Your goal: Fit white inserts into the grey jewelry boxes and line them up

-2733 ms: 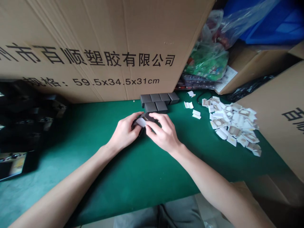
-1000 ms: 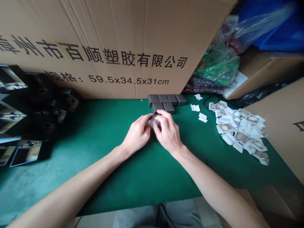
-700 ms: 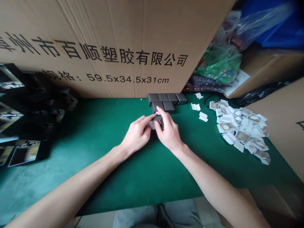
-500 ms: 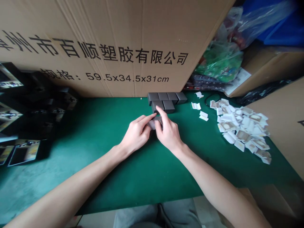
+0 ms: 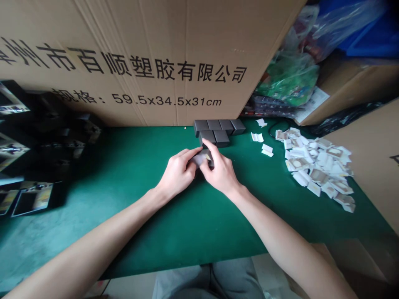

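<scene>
Both hands hold one small dark grey box (image 5: 198, 158) over the green table, near its middle. My left hand (image 5: 179, 171) grips the box's left side, thumb and forefinger against it. On the other side my right hand (image 5: 218, 172) has its forefinger along the far edge and its thumb on the top face. A small yellowish patch shows on that face by the right thumb. The fingers under the box are hidden. Just beyond the fingertips stand several closed dark grey boxes (image 5: 213, 127) in two rows, against the cardboard carton.
A large printed cardboard carton (image 5: 149, 33) walls off the back of the green table (image 5: 140, 245). White folded paper pieces (image 5: 318, 166) lie heaped at right, with a few loose ones nearby. Open black boxes (image 5: 34, 197) are stacked at left. Plastic bags (image 5: 289, 79) fill the back right.
My right thumb has shifted on the held box, and more of its top face with a yellowish patch now shows. My left hand has barely moved.
</scene>
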A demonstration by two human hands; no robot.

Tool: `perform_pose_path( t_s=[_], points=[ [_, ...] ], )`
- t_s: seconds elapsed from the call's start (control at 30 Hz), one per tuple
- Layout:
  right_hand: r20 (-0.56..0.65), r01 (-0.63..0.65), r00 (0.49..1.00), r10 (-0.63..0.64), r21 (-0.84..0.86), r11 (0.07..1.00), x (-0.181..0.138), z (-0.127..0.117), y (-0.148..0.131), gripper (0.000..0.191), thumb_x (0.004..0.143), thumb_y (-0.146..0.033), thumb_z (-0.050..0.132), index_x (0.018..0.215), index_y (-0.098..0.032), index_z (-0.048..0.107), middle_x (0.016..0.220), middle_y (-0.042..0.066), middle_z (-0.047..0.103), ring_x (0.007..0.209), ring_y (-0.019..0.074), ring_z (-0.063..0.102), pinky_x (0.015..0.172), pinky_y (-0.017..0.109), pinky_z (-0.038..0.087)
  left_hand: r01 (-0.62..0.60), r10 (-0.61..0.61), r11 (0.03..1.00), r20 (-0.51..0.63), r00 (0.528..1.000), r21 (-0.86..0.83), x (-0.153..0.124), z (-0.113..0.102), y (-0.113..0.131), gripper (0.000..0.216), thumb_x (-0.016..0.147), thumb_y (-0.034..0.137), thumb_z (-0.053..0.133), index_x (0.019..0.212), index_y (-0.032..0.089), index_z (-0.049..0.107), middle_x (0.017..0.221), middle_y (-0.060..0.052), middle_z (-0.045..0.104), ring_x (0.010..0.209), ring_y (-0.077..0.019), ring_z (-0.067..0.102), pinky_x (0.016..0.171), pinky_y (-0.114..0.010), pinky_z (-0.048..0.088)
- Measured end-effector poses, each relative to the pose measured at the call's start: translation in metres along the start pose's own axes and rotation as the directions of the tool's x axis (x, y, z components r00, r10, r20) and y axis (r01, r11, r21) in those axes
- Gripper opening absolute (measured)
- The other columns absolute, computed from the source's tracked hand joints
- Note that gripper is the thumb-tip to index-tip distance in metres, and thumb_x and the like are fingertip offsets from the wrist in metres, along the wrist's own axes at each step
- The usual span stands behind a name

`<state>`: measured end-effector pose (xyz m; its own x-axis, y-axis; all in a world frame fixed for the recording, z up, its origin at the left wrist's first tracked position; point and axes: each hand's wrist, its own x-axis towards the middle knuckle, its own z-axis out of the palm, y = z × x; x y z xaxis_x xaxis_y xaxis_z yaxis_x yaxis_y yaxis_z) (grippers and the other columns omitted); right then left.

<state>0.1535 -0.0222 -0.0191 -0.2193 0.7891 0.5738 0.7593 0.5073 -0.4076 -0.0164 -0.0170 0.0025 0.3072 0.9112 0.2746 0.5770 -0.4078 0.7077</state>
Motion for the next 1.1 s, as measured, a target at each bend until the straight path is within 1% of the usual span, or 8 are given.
perform_pose_path(
  t_s=[0.17,0.3,0.47,0.67,0.8,0.9,1.03,1.1],
  points=[
    [0.014,-0.017,1.0,0.017,-0.019,1.0,0.0,-0.0001,0.0002,0.057,0.092,-0.016,0.049,0.148,-0.021,0.042,0.114,0.006,0.076,0.088,0.0186,0.075,0.079,0.029,0.063,-0.009,0.009,1.0,-0.001,1.0,-0.005,-0.0001,0.0003,-0.0002,0.054,0.084,0.006,0.044,0.132,0.013,0.066,0.102,-0.008,0.072,0.087,-0.0191,0.067,0.082,-0.032,0.057],
    [-0.005,-0.02,1.0,0.02,-0.04,0.999,0.0014,0.0011,0.0006,0.056,0.09,-0.016,0.05,0.145,-0.019,0.047,0.11,0.007,0.077,0.091,0.019,0.073,0.082,0.029,0.061,-0.01,0.01,1.0,0.004,1.0,-0.011,0.0,0.0004,0.0007,0.053,0.084,0.006,0.044,0.132,0.013,0.067,0.102,-0.008,0.072,0.086,-0.0189,0.067,0.082,-0.032,0.056],
    [-0.01,-0.028,1.0,0.028,-0.039,0.999,0.0015,0.0009,0.0009,0.055,0.088,-0.015,0.052,0.143,-0.017,0.051,0.1,0.005,0.077,0.086,0.0181,0.073,0.078,0.027,0.061,-0.005,0.005,1.0,0.013,1.0,-0.01,0.0002,-0.0005,0.0017,0.053,0.086,0.007,0.044,0.133,0.012,0.067,0.102,-0.008,0.072,0.086,-0.0186,0.067,0.083,-0.031,0.056],
    [-0.018,-0.002,1.0,0.002,-0.011,1.0,0.0008,-0.001,-0.0003,0.047,0.095,-0.02,0.05,0.141,-0.019,0.051,0.114,0.007,0.076,0.089,0.0174,0.075,0.082,0.028,0.062,0.004,-0.004,1.0,0.015,1.0,-0.012,0.0001,-0.0015,0.0021,0.052,0.087,0.009,0.044,0.133,0.013,0.067,0.1,-0.008,0.072,0.084,-0.0183,0.067,0.081,-0.031,0.056],
    [-0.018,0.036,0.999,-0.036,-0.019,0.999,0.0007,-0.0016,-0.0004,0.044,0.098,-0.019,0.048,0.142,-0.018,0.05,0.121,0.008,0.075,0.098,0.0182,0.075,0.084,0.028,0.063,-0.025,0.025,0.999,0.017,1.0,-0.033,-0.0004,-0.0002,-0.0001,0.055,0.084,0.006,0.043,0.133,0.011,0.066,0.105,-0.01,0.074,0.089,-0.0193,0.069,0.084,-0.032,0.057],
    [-0.02,0.041,0.999,-0.041,-0.017,0.999,0.0004,-0.0014,-0.0003,0.044,0.099,-0.018,0.046,0.143,-0.019,0.05,0.126,0.009,0.073,0.104,0.0197,0.075,0.086,0.029,0.063,-0.053,0.054,0.997,0.013,0.998,-0.051,-0.0005,0.0019,-0.0024,0.056,0.083,0.006,0.041,0.133,0.009,0.066,0.111,-0.011,0.074,0.094,-0.0205,0.07,0.086,-0.033,0.058],
    [-0.002,0.022,1.0,-0.022,0.007,1.0,0.0005,-0.0006,-0.0006,0.044,0.1,-0.017,0.043,0.143,-0.022,0.051,0.125,0.007,0.073,0.106,0.021,0.074,0.091,0.032,0.063,-0.037,0.038,0.997,0.018,0.999,-0.064,-0.0001,0.0027,-0.0027,0.056,0.082,0.006,0.042,0.133,0.011,0.066,0.12,-0.011,0.075,0.099,-0.021,0.072,0.091,-0.034,0.058],
    [-0.009,0.007,1.0,-0.007,0.022,1.0,0.0007,-0.0003,-0.0006,0.045,0.099,-0.017,0.045,0.142,-0.023,0.051,0.123,0.007,0.074,0.105,0.0212,0.075,0.089,0.032,0.063,-0.004,0.005,0.998,0.03,1.0,-0.059,0.0001,0.0016,-0.0012,0.057,0.082,0.006,0.044,0.133,0.013,0.067,0.118,-0.009,0.076,0.097,-0.0212,0.073,0.092,-0.035,0.059]
  ],
)
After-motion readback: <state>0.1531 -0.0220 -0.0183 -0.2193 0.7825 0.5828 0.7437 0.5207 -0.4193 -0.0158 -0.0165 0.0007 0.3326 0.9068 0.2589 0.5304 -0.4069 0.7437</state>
